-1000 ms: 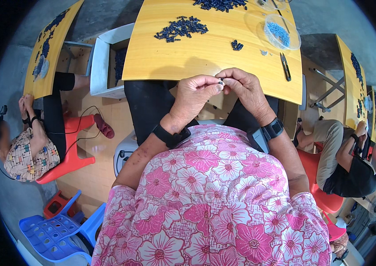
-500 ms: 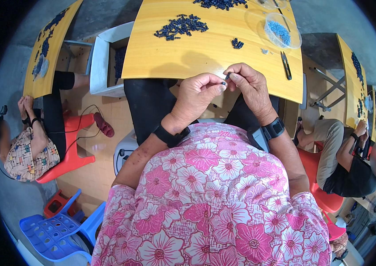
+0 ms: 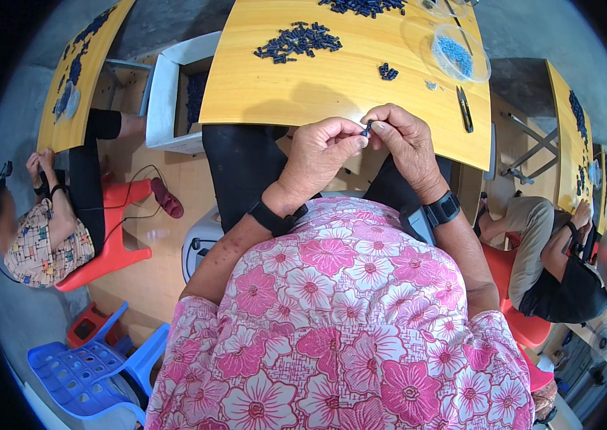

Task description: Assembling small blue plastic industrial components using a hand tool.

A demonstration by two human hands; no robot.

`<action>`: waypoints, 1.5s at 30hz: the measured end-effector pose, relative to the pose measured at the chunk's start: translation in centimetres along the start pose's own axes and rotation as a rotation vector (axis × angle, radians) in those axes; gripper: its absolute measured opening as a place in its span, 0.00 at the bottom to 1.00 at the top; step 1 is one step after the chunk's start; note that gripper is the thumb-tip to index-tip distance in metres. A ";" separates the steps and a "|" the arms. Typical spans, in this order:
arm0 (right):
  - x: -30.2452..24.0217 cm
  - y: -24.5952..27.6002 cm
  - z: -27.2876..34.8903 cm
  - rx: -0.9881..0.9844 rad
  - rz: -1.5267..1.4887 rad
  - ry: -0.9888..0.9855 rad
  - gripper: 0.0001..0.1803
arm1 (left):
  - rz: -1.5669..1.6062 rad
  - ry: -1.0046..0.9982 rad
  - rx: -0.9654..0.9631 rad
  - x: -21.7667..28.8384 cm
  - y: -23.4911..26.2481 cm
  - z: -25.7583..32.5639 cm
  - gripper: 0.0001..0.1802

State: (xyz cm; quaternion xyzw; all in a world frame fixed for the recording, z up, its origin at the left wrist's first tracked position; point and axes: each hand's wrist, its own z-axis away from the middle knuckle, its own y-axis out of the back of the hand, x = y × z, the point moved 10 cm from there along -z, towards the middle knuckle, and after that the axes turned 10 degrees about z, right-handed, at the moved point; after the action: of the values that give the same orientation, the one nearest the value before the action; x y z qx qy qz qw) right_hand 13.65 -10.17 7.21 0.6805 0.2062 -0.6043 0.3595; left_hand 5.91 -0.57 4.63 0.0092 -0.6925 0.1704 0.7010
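My left hand [image 3: 323, 152] and my right hand [image 3: 405, 142] meet just off the near edge of the yellow table. Each is closed in a thumb-and-finger pinch. Between the fingertips shows a small dark plastic piece [image 3: 366, 130] with a bluish glint. The pieces in the two pinches seem to touch; the fingers cover most of them, so I cannot tell whether they are joined. Beyond my hands lie a pile of small dark cylindrical pieces [image 3: 298, 43] and a little cluster of similar pieces [image 3: 388, 71].
On the table's right are thread snips [image 3: 465, 110], a clear bowl [image 3: 483, 70] of tiny blue parts [image 3: 455, 56] and a small whitish bit [image 3: 432, 85]. Another dark pile [image 3: 362, 6] lies farther back. An open box [image 3: 164, 97] stands left. Other people sit at tables on both sides.
My fingertips have come together; the two small pieces, apart before, now meet between them. The table and its contents have shifted slightly right in the view.
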 end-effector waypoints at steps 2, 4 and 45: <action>0.0 -0.1 -0.1 -0.005 0.003 0.005 0.06 | 0.010 -0.006 0.008 0.0 0.1 0.1 0.08; 0.0 0.0 -0.1 -0.004 0.008 0.008 0.06 | 0.025 -0.008 0.007 0.0 0.0 0.0 0.08; -4.1 -0.4 0.9 0.089 0.676 0.442 0.17 | 0.069 0.039 0.082 -1.1 0.6 -0.2 0.06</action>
State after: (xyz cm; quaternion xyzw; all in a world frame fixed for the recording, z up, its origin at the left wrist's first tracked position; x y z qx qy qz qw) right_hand 11.96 -9.91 11.10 0.8382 0.0168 -0.2998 0.4553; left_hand 5.93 -0.24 3.43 0.0109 -0.6712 0.2227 0.7070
